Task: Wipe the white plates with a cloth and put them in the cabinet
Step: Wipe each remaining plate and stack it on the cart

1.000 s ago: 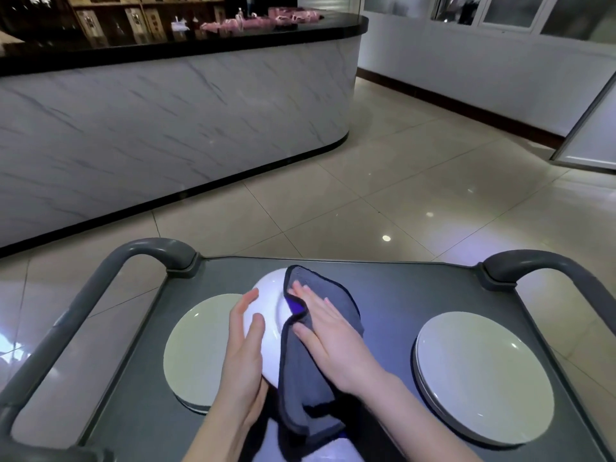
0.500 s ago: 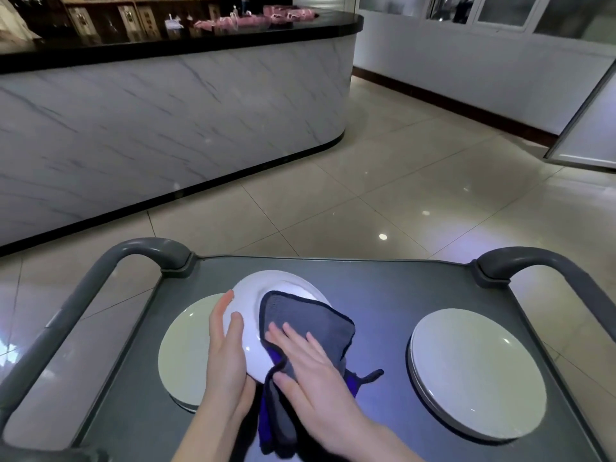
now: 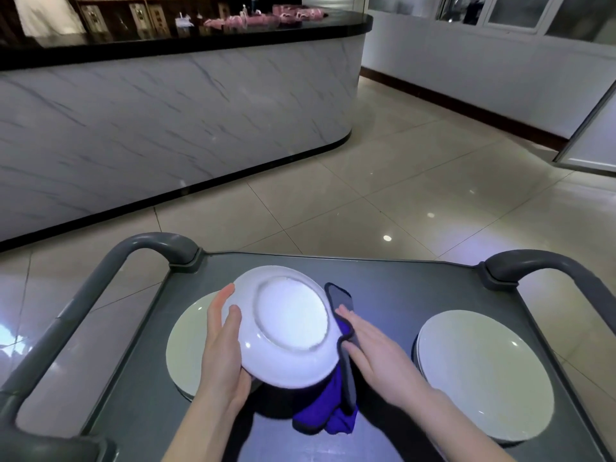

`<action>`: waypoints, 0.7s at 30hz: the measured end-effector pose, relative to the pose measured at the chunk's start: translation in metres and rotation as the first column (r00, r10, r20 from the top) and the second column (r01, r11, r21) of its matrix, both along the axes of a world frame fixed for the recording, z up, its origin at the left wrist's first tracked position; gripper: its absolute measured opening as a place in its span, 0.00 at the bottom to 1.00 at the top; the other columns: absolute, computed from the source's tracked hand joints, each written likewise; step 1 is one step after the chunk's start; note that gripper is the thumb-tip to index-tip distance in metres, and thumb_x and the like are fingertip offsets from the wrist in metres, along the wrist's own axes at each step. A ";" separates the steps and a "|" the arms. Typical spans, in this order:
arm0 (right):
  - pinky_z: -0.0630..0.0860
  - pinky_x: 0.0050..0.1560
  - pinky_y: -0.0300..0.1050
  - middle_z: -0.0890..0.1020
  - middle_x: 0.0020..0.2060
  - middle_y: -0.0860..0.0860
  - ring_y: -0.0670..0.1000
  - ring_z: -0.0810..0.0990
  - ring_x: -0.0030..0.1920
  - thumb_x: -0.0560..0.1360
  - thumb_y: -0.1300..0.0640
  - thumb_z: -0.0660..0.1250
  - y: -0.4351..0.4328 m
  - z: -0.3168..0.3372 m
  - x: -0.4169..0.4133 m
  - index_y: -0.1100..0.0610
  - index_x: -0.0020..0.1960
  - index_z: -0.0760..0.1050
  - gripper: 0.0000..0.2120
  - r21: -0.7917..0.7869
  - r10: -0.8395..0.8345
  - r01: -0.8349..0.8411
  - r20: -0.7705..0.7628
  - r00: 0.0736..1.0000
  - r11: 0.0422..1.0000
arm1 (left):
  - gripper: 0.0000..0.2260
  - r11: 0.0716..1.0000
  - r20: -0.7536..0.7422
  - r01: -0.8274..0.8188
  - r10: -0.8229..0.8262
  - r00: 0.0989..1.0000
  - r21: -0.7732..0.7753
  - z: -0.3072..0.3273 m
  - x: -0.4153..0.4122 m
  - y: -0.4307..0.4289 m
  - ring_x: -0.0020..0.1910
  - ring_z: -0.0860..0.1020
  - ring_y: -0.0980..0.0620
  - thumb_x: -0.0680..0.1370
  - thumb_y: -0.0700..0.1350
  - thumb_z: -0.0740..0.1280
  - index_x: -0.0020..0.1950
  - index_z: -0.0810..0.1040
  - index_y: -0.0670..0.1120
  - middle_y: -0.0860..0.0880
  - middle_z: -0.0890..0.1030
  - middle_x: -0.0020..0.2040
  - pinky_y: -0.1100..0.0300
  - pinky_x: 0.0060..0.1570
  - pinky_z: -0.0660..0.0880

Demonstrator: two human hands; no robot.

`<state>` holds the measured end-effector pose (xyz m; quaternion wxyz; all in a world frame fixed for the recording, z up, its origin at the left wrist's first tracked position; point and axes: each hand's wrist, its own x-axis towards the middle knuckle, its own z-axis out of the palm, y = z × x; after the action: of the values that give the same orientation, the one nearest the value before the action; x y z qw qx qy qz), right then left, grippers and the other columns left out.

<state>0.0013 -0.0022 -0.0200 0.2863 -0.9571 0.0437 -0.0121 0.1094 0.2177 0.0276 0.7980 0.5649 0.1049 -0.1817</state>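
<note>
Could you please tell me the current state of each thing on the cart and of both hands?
held plate: tilted between both hands, underside toward the camera.
cloth: wrapped over the plate's right rim, rest hanging below.
left hand: grips the plate's left rim.
right hand: straight fingers press the cloth to the rim.
left plate: flat on the cart, face up.
right plates: stacked flat, face up.

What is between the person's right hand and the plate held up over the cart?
The cloth: its grey fold lies between the right hand and the white plate at its rim, so that hand presses through fabric. The left hand holds the opposite rim bare, with nothing visible between.
</note>
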 end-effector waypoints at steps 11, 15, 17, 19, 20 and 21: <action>0.75 0.64 0.52 0.77 0.66 0.54 0.55 0.76 0.66 0.74 0.62 0.73 0.022 0.017 0.004 0.59 0.68 0.75 0.23 -0.112 0.026 0.029 0.465 0.885 0.993 | 0.15 0.977 -0.250 -0.167 0.130 0.959 -0.133 -0.006 0.017 0.007 0.51 0.83 0.48 0.82 0.46 0.66 0.69 0.76 0.52 0.48 0.83 0.62 0.52 0.40 0.80; 0.81 0.52 0.51 0.83 0.56 0.54 0.55 0.83 0.55 0.74 0.66 0.69 0.029 0.027 0.025 0.59 0.59 0.82 0.14 -0.144 -0.013 0.123 0.595 0.803 0.982 | 0.18 0.937 -0.367 -0.195 0.080 0.927 -0.290 -0.004 0.019 0.008 0.58 0.81 0.43 0.83 0.46 0.64 0.73 0.72 0.46 0.43 0.82 0.62 0.48 0.48 0.78; 0.82 0.45 0.48 0.85 0.54 0.51 0.53 0.84 0.53 0.76 0.64 0.67 0.030 0.037 0.036 0.57 0.57 0.83 0.12 -0.130 -0.035 0.144 0.612 0.790 0.981 | 0.16 0.925 -0.375 -0.198 0.066 0.925 -0.326 -0.001 0.022 0.008 0.53 0.83 0.43 0.83 0.46 0.63 0.70 0.74 0.41 0.40 0.85 0.54 0.49 0.46 0.80; 0.81 0.41 0.47 0.85 0.50 0.47 0.52 0.85 0.49 0.76 0.62 0.66 0.031 0.049 0.048 0.54 0.55 0.84 0.11 -0.099 -0.082 0.180 0.614 0.785 0.979 | 0.12 0.922 -0.323 -0.138 0.014 0.946 -0.363 0.002 0.028 0.013 0.51 0.84 0.38 0.83 0.48 0.63 0.62 0.75 0.42 0.36 0.85 0.51 0.46 0.46 0.82; 0.80 0.39 0.47 0.86 0.48 0.46 0.52 0.84 0.46 0.76 0.61 0.66 0.031 0.055 0.053 0.53 0.54 0.84 0.11 -0.083 -0.118 0.208 0.602 0.790 0.975 | 0.11 0.930 -0.288 -0.088 -0.019 0.957 -0.356 0.003 0.032 0.017 0.53 0.84 0.35 0.83 0.52 0.61 0.60 0.74 0.45 0.33 0.84 0.54 0.43 0.49 0.82; 0.79 0.37 0.47 0.85 0.45 0.45 0.52 0.84 0.43 0.76 0.60 0.66 0.032 0.059 0.058 0.52 0.53 0.83 0.10 -0.063 -0.157 0.236 0.579 0.800 0.970 | 0.13 0.951 -0.253 -0.032 -0.049 0.966 -0.307 0.006 0.036 0.021 0.56 0.83 0.34 0.84 0.54 0.60 0.62 0.73 0.48 0.31 0.83 0.55 0.40 0.55 0.80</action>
<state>0.0591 0.0296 0.0390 0.2195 -0.9164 0.0545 -0.3301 0.1450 0.2386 0.0338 0.8553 0.4053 0.1753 -0.2710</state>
